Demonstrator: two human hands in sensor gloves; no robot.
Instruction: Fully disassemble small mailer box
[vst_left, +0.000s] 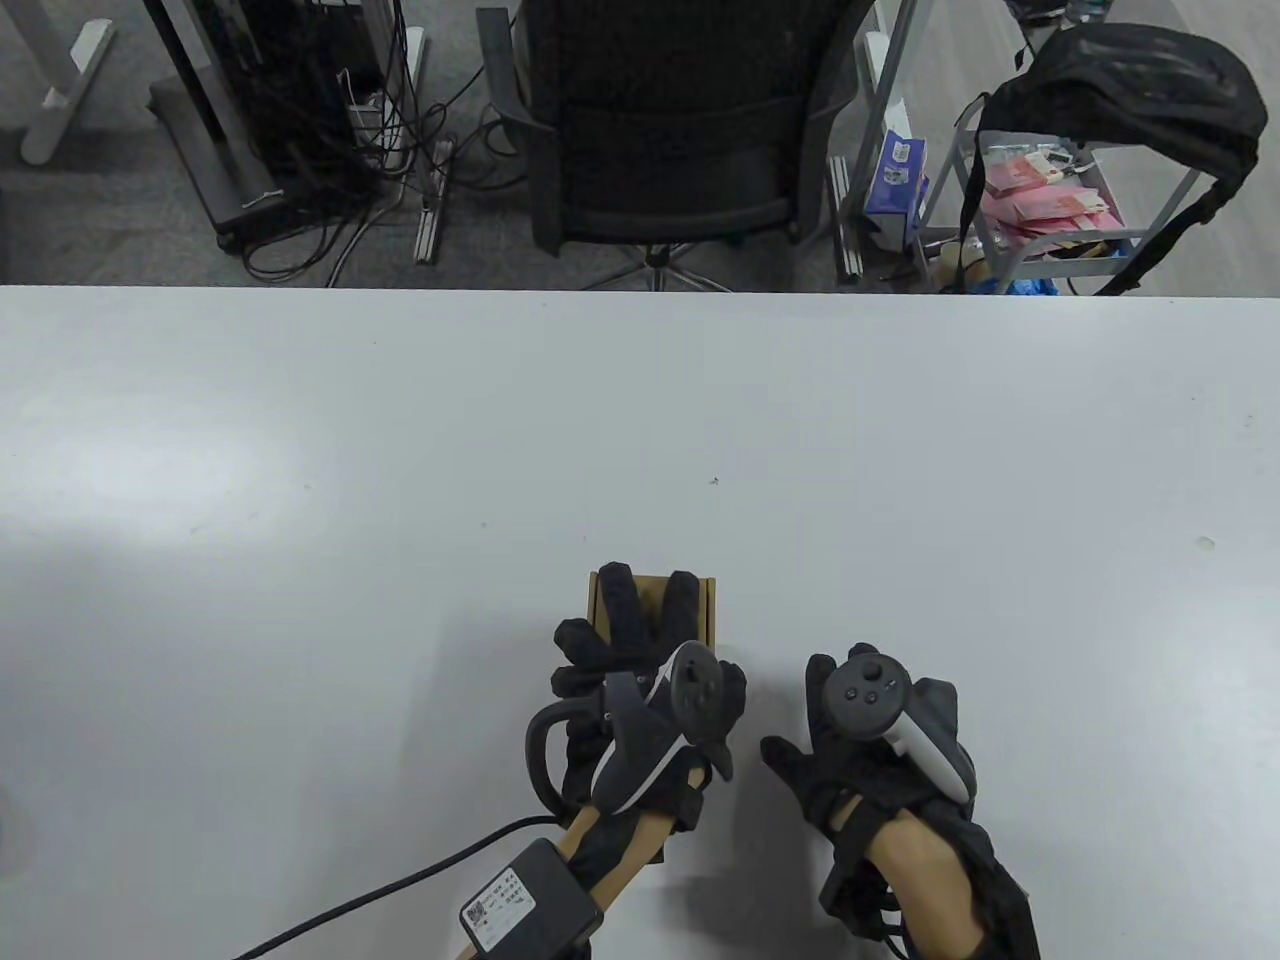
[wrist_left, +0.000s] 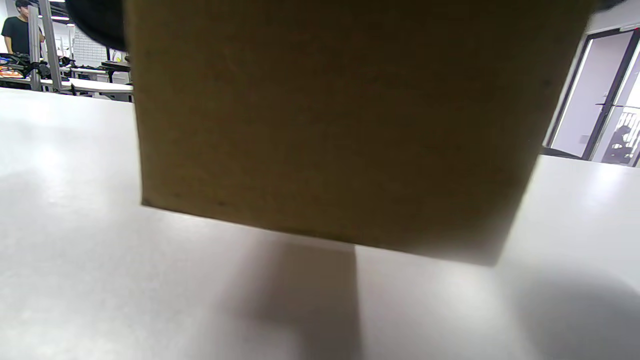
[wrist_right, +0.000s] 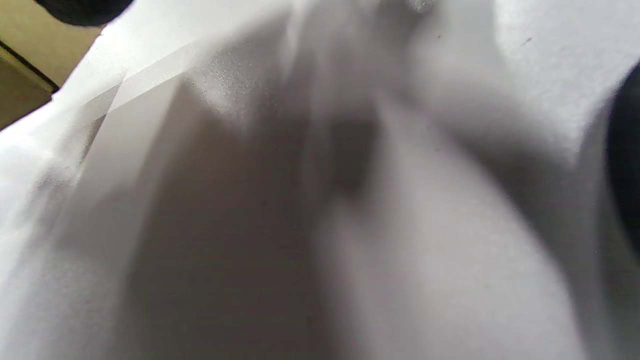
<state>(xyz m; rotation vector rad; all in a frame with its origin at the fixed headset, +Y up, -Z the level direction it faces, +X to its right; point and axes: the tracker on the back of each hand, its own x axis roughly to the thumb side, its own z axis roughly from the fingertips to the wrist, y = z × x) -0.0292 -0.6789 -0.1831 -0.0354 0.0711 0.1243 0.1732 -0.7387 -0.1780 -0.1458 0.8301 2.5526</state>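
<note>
The small brown cardboard mailer box (vst_left: 652, 600) stands closed on the white table (vst_left: 400, 480), near its front edge. My left hand (vst_left: 645, 640) lies over it: two fingers (vst_left: 612, 600) reach across the top to the far edge, the others curl at its left side, and the thumb sits at its right. In the left wrist view the box (wrist_left: 340, 125) fills the frame, its lower edge close to the table. My right hand (vst_left: 850, 740) rests palm down on the table just right of the box, holding nothing. The right wrist view shows blurred table and a box corner (wrist_right: 25, 65).
Beyond the table's far edge stand a black office chair (vst_left: 670, 130), a metal cart (vst_left: 1060, 210) with a black backpack (vst_left: 1130, 80), and tangled floor cables (vst_left: 330, 170). A black module (vst_left: 530, 905) with a cable trails from my left wrist.
</note>
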